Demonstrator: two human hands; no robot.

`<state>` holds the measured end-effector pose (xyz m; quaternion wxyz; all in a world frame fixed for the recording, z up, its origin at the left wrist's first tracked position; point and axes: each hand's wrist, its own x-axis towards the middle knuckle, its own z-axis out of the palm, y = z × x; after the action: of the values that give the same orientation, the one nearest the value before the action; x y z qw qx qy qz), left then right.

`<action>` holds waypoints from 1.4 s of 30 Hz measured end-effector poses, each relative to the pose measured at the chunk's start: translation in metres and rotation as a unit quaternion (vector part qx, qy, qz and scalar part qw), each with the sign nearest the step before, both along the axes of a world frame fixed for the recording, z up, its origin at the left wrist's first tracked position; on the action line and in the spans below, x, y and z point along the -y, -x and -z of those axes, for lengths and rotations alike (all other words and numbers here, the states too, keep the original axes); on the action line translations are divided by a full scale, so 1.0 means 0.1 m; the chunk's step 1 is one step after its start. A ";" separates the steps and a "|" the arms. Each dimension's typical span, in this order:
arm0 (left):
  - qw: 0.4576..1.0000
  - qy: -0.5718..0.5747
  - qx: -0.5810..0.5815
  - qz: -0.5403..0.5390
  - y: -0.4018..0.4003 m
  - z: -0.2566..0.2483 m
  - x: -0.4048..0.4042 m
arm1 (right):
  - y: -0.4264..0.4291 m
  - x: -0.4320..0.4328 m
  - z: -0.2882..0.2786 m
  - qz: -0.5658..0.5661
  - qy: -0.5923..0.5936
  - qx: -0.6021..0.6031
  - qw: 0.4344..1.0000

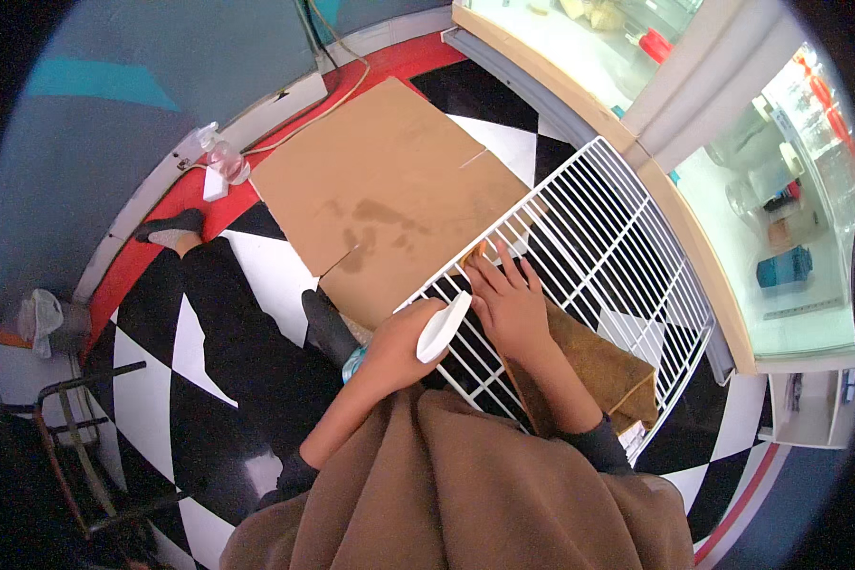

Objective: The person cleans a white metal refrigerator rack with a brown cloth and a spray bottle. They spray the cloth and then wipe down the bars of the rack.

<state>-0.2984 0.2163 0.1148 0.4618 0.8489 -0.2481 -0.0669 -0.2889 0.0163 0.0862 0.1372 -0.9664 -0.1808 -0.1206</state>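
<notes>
My left hand (399,349) is wrapped around what looks like a spray bottle; its white head (444,328) sticks out above the fist and a bit of blue (353,365) shows below. A white wire rack (577,278) lies tilted across my lap, its far end towards the display case. On its wires rests my right hand (509,306), fingers spread, with a brown cloth (598,363) under it. An orange-brown edge of the cloth shows at the fingertips, and the rest drapes beneath my forearm over the near side of the rack.
A flattened cardboard sheet (392,178) with dark wet-looking stains lies on the checkered floor (142,377). Right of it stands a lit glass display case (727,335). A clear plastic bottle (226,162) and a cable (342,85) are by the wall. A metal frame (78,442) stands at left.
</notes>
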 end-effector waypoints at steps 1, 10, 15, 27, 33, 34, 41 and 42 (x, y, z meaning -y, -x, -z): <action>1.000 -0.001 0.001 0.004 0.00 0.00 -0.01 | 0.06 0.02 -0.01 0.003 0.010 -0.005 1.000; 0.999 0.018 -0.048 -0.003 -0.04 0.17 -0.11 | 0.87 0.51 -0.01 0.063 0.029 -0.037 0.997; 0.996 0.020 -0.084 0.010 -0.07 0.12 -0.11 | 1.08 0.71 -0.17 0.084 -0.040 -0.055 0.994; 0.999 0.023 -0.039 -0.001 -0.05 0.06 -0.09 | 0.51 0.59 -0.15 0.041 0.025 -0.073 0.996; 1.000 0.019 -0.010 -0.020 -0.02 0.00 -0.04 | 0.00 0.39 -0.05 0.007 0.071 -0.039 0.997; 1.000 0.013 -0.014 -0.016 -0.03 0.01 -0.04 | -0.08 0.35 -0.03 0.003 0.073 -0.027 0.997; 0.999 0.012 -0.031 -0.010 -0.04 -0.03 -0.05 | 0.12 0.42 -0.01 -0.005 0.062 -0.041 0.997; 0.999 0.020 -0.027 -0.012 -0.04 -0.03 -0.05 | 0.23 0.48 0.00 -0.006 0.063 -0.043 0.997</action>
<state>-0.2944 0.2214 0.1176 0.4861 0.8404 -0.2265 -0.0786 -0.3124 -0.0318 0.0861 0.0845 -0.9763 -0.1878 -0.0661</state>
